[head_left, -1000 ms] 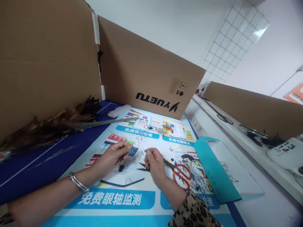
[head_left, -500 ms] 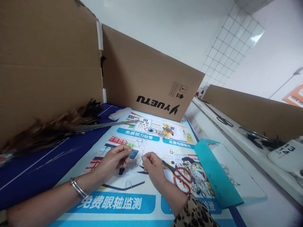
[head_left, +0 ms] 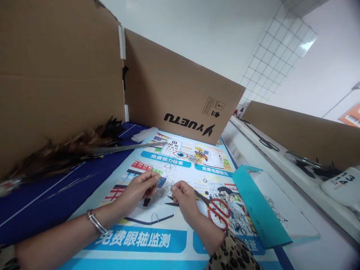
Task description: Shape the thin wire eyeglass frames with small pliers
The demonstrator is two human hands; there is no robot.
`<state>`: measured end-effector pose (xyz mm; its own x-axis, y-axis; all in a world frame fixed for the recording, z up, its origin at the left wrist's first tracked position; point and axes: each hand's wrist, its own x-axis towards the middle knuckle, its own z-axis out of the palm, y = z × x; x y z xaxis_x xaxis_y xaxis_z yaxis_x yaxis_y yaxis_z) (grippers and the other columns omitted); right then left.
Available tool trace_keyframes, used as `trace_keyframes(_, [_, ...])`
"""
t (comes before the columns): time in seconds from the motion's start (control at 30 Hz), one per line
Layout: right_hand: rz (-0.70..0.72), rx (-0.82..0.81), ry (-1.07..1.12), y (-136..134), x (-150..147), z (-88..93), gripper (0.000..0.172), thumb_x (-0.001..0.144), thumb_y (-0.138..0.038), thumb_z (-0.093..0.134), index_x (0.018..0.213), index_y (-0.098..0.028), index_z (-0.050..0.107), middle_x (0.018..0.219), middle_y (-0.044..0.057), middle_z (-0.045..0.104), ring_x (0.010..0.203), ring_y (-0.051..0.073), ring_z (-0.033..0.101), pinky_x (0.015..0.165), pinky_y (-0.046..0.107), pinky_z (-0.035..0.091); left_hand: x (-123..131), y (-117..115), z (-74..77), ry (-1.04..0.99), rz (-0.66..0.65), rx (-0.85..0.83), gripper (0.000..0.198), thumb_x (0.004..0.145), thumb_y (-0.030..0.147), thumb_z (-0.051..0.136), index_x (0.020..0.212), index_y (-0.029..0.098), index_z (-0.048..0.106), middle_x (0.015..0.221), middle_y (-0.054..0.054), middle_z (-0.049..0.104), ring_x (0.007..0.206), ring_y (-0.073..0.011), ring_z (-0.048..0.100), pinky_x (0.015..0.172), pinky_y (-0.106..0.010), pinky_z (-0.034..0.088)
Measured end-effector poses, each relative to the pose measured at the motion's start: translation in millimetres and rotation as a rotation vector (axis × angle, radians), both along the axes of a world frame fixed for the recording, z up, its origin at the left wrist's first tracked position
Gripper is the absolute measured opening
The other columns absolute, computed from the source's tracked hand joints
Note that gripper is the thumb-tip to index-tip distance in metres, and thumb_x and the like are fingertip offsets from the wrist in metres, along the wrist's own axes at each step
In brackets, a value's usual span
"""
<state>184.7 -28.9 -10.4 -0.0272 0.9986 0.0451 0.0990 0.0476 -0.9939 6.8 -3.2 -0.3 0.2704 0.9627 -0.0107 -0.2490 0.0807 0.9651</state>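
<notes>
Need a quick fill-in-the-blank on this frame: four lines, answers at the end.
1. The left hand and the right hand pinch a thin wire; the scissors beside the right hand have ____ handles.
2. The bracelet sits on the ____ wrist.
3. The cardboard box carries the upside-down word ____.
4. The feather duster lies on the ____ cloth.
Missing words: red; left; YUETU; blue.
</notes>
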Motion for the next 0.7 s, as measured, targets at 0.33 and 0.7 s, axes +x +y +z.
trace_keyframes(0.33, [0.043,0.029,-0.049,-1.2,0.2,2.0,0.014,0.079,-0.031,0.055,0.074,-0.018,0.056,0.058,-0.005,0.05,0.05,0.008,0.044,0.048,0.019,0.034,-0.9,2.7,-4.9,0.153,0.036,0.057,0.035,0.083,0.044,0.055,0.062,0.017,0.048,0.049,0.006,0.043,0.043,-0.0084,0.036,0.041,-0.019,0.026])
trace_keyframes(0.7, [0.077,0.083,-0.121,-3.3,-0.5,1.7,0.013,0.083,-0.029,0.051,0.075,-0.018,0.053,0.06,-0.005,0.049,0.052,0.008,0.046,0.051,0.019,0.036,-4.9,4.0,-10.3,0.249,0.04,0.013,0.038,0.084,0.045,0.05,0.06,0.015,0.054,0.043,0.005,0.043,0.037,-0.0082,0.037,0.035,-0.018,0.024])
